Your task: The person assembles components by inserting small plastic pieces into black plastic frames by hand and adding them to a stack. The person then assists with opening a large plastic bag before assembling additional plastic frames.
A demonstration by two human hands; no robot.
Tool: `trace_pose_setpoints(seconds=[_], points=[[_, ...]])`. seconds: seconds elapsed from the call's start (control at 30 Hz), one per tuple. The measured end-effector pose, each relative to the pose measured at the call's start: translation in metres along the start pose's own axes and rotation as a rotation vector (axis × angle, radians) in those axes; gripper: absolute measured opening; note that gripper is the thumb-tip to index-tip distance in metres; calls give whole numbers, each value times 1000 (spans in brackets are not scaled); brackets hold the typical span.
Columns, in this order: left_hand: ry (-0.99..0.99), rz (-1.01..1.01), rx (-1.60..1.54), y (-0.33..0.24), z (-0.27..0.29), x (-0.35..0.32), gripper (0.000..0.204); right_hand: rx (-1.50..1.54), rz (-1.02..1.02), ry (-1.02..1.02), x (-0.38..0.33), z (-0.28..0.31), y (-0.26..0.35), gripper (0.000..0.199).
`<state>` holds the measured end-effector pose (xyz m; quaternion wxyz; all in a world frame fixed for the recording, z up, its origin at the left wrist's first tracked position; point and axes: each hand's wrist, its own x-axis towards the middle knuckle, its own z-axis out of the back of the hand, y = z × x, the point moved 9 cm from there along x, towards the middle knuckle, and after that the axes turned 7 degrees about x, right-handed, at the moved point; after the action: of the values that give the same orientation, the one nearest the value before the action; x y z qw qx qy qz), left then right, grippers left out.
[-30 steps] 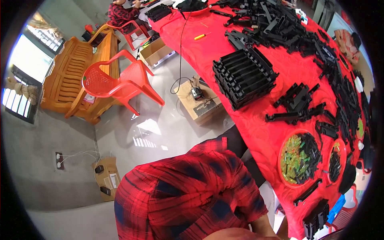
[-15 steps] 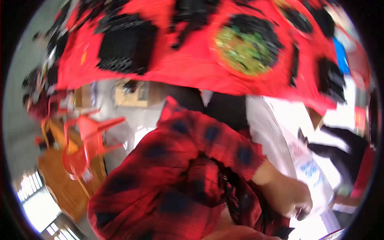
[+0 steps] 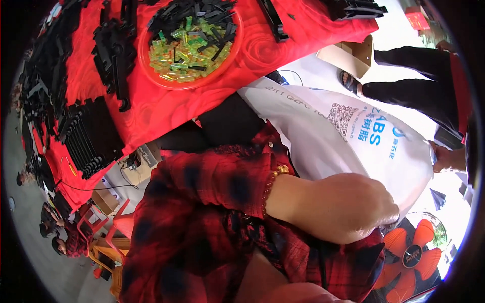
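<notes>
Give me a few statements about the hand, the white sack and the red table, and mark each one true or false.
1. A hand rests against the white sack. True.
2. That hand's wrist carries a bead bracelet. True.
3. The red bowl on the table holds only black parts. False: it holds yellow-green clear pieces mixed with black ones.
4. The sleeve beside the hand is plain blue. False: it is red and black plaid.
5. An orange fan shows at the lower right. True.
6. The table's cloth is white. False: it is red.
</notes>
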<state>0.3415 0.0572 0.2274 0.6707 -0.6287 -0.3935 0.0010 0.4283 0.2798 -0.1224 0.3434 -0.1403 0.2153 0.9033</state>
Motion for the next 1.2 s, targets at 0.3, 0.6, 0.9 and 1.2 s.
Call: trace_pose_setpoints(seconds=[0.3,0.6,0.9,1.2], points=[[-259,-4,558,11,66,14,8,86,-297,-76,-114,-20,1,37],[-209,-351,772,29,94,73,25,1203,-788,-317,-248,86,60,50],[-287,-101,707,52,114,88,24,1699,-646,-642,-325,118,108,59],[-484,-73,743,30,31,87,63,2115,-346,-1085,-343,128,141,38]])
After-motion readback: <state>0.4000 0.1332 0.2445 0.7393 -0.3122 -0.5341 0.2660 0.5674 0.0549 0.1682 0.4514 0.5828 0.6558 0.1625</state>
